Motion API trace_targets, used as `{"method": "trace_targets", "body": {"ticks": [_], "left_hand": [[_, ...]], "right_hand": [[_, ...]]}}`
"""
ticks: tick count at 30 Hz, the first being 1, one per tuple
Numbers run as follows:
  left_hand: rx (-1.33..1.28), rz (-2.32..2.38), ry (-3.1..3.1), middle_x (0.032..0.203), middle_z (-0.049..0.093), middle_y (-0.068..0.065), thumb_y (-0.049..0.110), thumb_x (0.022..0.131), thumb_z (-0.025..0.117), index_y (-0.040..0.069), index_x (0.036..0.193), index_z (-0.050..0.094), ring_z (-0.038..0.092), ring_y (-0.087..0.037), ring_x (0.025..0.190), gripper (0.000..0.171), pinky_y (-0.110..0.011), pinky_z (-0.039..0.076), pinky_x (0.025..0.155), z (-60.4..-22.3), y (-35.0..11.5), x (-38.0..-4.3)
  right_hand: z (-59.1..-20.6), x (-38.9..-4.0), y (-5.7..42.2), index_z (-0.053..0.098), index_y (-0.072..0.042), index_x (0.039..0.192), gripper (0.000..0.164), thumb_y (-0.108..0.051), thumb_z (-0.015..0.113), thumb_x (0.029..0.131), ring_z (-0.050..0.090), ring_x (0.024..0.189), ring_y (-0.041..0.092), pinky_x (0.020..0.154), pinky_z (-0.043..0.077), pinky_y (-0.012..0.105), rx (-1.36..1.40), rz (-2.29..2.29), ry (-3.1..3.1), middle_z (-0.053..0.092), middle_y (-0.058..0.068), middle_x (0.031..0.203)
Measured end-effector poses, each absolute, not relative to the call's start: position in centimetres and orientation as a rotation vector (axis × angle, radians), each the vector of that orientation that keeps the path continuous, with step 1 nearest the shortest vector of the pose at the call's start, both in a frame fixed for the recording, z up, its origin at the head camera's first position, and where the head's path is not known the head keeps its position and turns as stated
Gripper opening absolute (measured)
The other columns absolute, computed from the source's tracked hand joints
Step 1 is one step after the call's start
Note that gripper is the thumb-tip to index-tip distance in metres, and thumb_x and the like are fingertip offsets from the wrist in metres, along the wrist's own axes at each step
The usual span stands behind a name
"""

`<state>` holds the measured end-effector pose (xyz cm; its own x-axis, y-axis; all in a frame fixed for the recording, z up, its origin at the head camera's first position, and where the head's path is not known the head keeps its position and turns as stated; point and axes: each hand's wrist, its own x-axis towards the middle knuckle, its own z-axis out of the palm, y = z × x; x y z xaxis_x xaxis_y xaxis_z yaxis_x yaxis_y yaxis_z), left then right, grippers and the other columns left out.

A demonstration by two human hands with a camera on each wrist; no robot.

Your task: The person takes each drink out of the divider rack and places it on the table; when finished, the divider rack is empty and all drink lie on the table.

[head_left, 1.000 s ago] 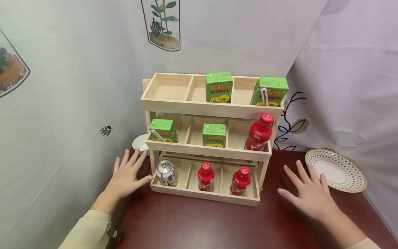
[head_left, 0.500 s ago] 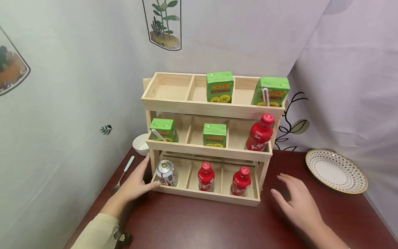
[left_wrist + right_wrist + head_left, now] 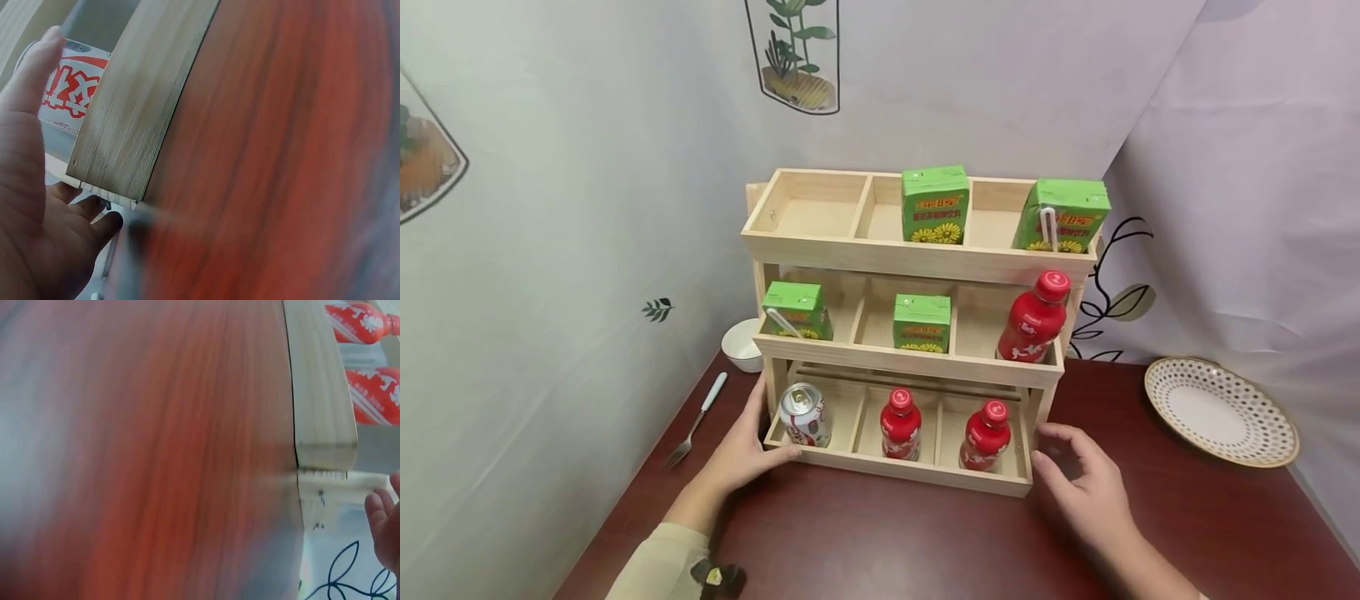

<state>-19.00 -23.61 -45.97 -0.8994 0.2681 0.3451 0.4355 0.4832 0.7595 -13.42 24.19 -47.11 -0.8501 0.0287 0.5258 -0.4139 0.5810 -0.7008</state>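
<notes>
Both arms reach forward from the near edge of the view, low over a dark reddish-brown wood-grain table [image 3: 895,542]. The left hand [image 3: 737,457] comes in at an angle under a pale cream sleeve [image 3: 662,562]; the right hand [image 3: 1092,493] slants in from the lower right.

Between them stands a pale wooden three-tier shelf [image 3: 910,359], its lowest tier level with the hands. The left hand is at its left end, thumb laid toward the front corner and fingers pointing back along the outer side. In the left wrist view, the thumb overlaps a silver-white drink can with red lettering [image 3: 805,419], and the loosely bent fingers lie by the end of the front board. The right hand is at the opposite end, thumb and bent fingers spread apart, tips right beside the side panel.

Neither hand is clamped on anything; thumb and fingers are apart on both. Whether the tips touch the wood cannot be told.

The can sits in the bottom tier's left compartment, with a red plastic bottle in the middle one [image 3: 900,427] and another in the right one [image 3: 985,438]. The middle tier holds two green cardboard drink cartons, left [image 3: 797,312] and centre [image 3: 922,325], and a red bottle at right [image 3: 1036,321]. Two more green cartons stand in the top tier, centre [image 3: 936,208] and right [image 3: 1062,218].

A metal fork with a pale handle [image 3: 702,410] lies left of the shelf; a dotted white plate [image 3: 1262,429] is to the right.
</notes>
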Motion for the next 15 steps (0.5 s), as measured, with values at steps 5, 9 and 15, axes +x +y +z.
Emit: {"method": "trace_targets", "body": {"ticks": [5,9,15], "left_hand": [[-0.565,-1.426,-2.542,0.152,0.028,-0.019,0.017,0.066,0.090,0.013,0.156,0.005,0.036,-0.034,0.133,0.124,-0.050,0.034,0.102,-47.0,-23.8,-18.8],[-0.526,-1.405,-2.540,0.155,0.026,-0.013,0.023,0.064,0.092,0.021,0.156,0.006,0.029,-0.032,0.137,0.126,-0.050,0.029,0.105,-48.7,-24.3,-19.4],[-0.531,-1.400,-2.560,0.155,0.027,-0.003,0.033,0.059,0.094,0.032,0.155,0.005,0.031,-0.023,0.137,0.131,-0.043,0.030,0.106,-51.3,-25.3,-20.9]], "right_hand": [[-47.2,-13.6,22.9,0.064,-0.004,0.116,0.040,0.002,0.077,0.078,0.063,0.095,0.012,0.082,0.047,0.016,0.362,1.289,-2.251,0.066,0.009,0.113],[-46.9,-13.8,21.5,0.058,0.001,0.121,0.044,0.008,0.073,0.080,0.066,0.100,0.017,0.084,0.051,0.024,0.474,1.524,-2.202,0.063,0.016,0.119],[-45.4,-13.9,19.1,0.050,0.008,0.123,0.058,0.008,0.079,0.073,0.061,0.104,0.011,0.092,0.047,0.023,0.493,1.583,-2.222,0.060,0.017,0.118]]}}
